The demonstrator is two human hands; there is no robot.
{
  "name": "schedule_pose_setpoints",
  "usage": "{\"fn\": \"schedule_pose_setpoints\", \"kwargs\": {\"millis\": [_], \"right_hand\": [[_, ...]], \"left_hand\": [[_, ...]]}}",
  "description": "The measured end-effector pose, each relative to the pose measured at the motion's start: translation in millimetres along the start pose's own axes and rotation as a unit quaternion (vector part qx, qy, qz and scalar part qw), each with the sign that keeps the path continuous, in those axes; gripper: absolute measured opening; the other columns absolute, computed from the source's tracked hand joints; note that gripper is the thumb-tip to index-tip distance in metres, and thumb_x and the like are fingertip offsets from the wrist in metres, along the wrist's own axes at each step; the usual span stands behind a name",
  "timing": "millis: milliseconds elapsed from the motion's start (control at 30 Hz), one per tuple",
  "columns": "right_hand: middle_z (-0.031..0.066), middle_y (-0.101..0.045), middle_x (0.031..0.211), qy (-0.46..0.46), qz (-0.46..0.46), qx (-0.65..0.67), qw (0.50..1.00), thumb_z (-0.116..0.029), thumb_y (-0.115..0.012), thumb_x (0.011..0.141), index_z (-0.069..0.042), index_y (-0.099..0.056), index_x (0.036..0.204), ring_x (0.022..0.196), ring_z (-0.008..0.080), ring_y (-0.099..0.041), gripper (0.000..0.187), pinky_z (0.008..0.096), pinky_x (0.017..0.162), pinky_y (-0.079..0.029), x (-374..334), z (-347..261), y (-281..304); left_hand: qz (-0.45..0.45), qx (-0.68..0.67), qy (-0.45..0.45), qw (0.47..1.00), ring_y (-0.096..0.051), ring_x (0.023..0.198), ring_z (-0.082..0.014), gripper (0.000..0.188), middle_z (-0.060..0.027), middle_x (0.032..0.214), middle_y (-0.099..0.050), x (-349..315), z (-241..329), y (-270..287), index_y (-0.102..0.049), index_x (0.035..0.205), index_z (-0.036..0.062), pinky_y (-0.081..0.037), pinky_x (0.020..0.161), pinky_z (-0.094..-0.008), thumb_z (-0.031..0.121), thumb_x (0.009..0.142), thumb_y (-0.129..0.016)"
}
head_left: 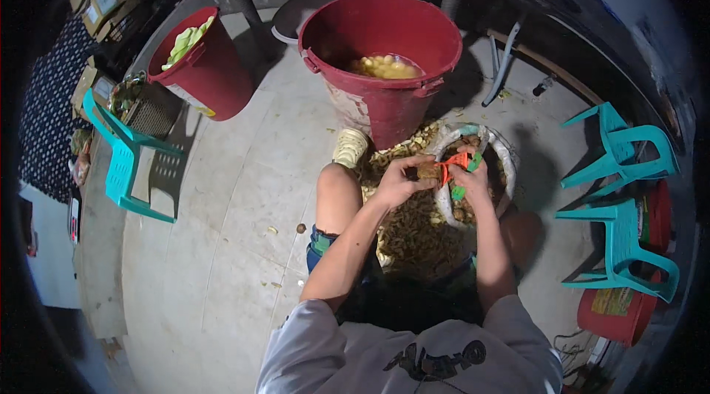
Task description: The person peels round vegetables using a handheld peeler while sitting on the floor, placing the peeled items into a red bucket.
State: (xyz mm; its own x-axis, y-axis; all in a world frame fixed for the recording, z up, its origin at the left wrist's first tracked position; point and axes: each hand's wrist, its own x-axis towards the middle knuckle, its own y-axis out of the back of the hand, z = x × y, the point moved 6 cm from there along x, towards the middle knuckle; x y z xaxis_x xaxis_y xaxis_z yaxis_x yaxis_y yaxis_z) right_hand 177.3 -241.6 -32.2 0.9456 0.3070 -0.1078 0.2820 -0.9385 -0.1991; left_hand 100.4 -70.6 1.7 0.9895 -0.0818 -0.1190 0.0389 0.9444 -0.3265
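Observation:
My left hand (398, 183) grips a brown, unpeeled potato (428, 170), its fingers wrapped round the near side. Against the potato's right end sits the orange head of a peeler (447, 165). Its green and orange handle is in my right hand (475, 176), whose fingers are closed round it. Just beyond and to the right, a white sack (506, 148) stands open with brown potatoes inside, partly hidden by my right hand. A heap of brown peelings (414, 227) covers the floor below my hands, between my legs.
Ahead stands a large red bucket (384, 109) holding peeled potatoes (386, 66) in liquid. Another red bucket (214, 79) with pale green pieces is at the far left. Teal chairs (126, 164) flank both sides; a red container (614, 314) sits at right.

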Motion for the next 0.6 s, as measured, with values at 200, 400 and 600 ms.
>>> {"fn": "schedule_pose_setpoints", "kwargs": {"millis": [200, 400, 600], "right_hand": [[-0.0005, -0.06, 0.081, 0.013, -0.011, 0.003, 1.0, -0.013, -0.081, 0.072, -0.008, -0.054, 0.109, 0.058, 0.0062, -0.051, 0.047, 0.022, 0.046, -0.037, 2, 1, 2], [-0.0011, -0.059, 0.081, -0.011, 0.003, -0.035, 0.999, -0.006, -0.079, 0.072, -0.006, -0.053, 0.11, 0.058, 0.0051, -0.05, 0.046, 0.0218, 0.046, -0.035, 2, -2, 3], [0.0022, -0.06, 0.085, 0.011, 0.007, -0.144, 0.99, -0.001, -0.078, 0.071, -0.005, -0.054, 0.109, 0.073, 0.0106, -0.058, 0.045, 0.0253, 0.062, -0.048, -5, -26, -2]], "left_hand": [[0.001, -0.002, -0.042, 0.999, -0.057, 0.099, -0.0131, 0.05, -0.0049, 0.11, -0.061, 4, -6, 2, -0.057, 0.117, -0.003, -0.047, 0.089, -0.0276, -0.009, 0.069, -0.072], [0.002, -0.047, 0.002, 0.999, -0.056, 0.1, -0.0133, 0.053, -0.0044, 0.104, -0.06, 7, -15, 3, -0.056, 0.115, -0.0021, -0.047, 0.087, -0.027, -0.012, 0.066, -0.073], [-0.034, 0.057, 0.04, 0.997, -0.056, 0.097, -0.0133, 0.058, -0.0036, 0.104, -0.057, 2, -12, -3, -0.054, 0.115, -0.0015, -0.048, 0.086, -0.0277, -0.012, 0.062, -0.075]]}}
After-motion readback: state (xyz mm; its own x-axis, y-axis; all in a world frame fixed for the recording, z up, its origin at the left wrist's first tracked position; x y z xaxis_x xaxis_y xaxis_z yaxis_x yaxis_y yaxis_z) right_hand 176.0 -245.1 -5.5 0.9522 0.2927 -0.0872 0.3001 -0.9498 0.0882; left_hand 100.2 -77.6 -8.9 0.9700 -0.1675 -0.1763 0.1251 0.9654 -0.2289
